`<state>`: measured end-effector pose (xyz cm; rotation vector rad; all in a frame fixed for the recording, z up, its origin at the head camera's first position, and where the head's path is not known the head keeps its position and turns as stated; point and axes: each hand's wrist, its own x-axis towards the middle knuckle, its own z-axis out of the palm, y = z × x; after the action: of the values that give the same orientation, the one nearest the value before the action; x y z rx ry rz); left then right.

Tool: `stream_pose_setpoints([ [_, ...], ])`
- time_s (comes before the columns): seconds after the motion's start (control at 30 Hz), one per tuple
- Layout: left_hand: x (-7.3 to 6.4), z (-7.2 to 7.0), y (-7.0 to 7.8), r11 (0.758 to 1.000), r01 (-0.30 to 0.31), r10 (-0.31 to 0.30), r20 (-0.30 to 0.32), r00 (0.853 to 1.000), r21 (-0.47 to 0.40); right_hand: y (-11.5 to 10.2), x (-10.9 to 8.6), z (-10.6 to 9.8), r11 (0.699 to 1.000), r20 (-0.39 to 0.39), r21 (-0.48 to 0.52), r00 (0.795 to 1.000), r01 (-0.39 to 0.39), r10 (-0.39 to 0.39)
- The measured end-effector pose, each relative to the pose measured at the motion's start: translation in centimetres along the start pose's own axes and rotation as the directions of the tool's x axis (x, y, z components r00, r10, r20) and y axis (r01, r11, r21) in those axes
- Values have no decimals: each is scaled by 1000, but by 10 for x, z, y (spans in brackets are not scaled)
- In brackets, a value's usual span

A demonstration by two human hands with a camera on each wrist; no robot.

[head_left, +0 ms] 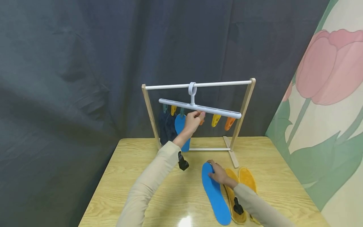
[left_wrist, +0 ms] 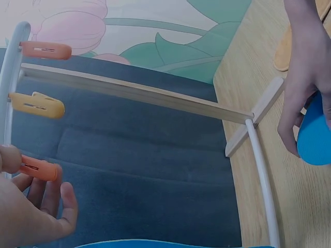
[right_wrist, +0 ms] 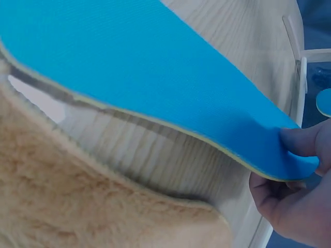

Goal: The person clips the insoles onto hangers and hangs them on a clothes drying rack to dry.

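My left hand (head_left: 193, 122) is raised to the underside of a pale blue hanger (head_left: 219, 111), where its thumb and fingers pinch an orange clip (left_wrist: 40, 169). Lower down, at the table, my right hand (head_left: 219, 174) grips one end of a blue insole (head_left: 216, 199), thumb on top and fingers beneath in the right wrist view. A second blue insole (head_left: 179, 125) hangs from a teal clip (head_left: 182, 111) left of my left hand. Dark insoles (head_left: 168, 126) hang further left. To the right, a yellow clip (head_left: 216, 120) and another orange clip (head_left: 229, 123) hold nothing.
The hanger hooks over the white top bar (head_left: 167, 86) of a wooden rack (head_left: 246, 101) on the table (head_left: 124, 176). Two tan fuzzy insoles (head_left: 247, 179) lie beside and partly under my right forearm. A dark curtain (head_left: 99, 63) stands behind.
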<state>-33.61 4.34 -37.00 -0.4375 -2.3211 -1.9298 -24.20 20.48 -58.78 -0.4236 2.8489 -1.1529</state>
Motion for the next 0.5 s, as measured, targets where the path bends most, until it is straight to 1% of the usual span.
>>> stream_pose_setpoints([
  [0.07,0,-1,2,1000,-2,2,15,1000,11,-3,1,-2,1000,11,17,1000,11,-12],
  [0.17,-1,-2,3,1000,2,-2,25,1000,11,-8,1,-4,1000,28,28,1000,4,-5],
  [0.3,-1,-2,3,1000,16,-16,21,1000,11,-15,4,-7,1000,10,24,1000,8,-8],
  [0.43,0,-2,4,999,36,-36,19,999,21,-19,8,-15,998,-3,28,999,51,-51],
  [0.5,-1,-2,4,999,42,-43,20,999,24,-22,10,-19,996,-1,22,996,88,-88],
])
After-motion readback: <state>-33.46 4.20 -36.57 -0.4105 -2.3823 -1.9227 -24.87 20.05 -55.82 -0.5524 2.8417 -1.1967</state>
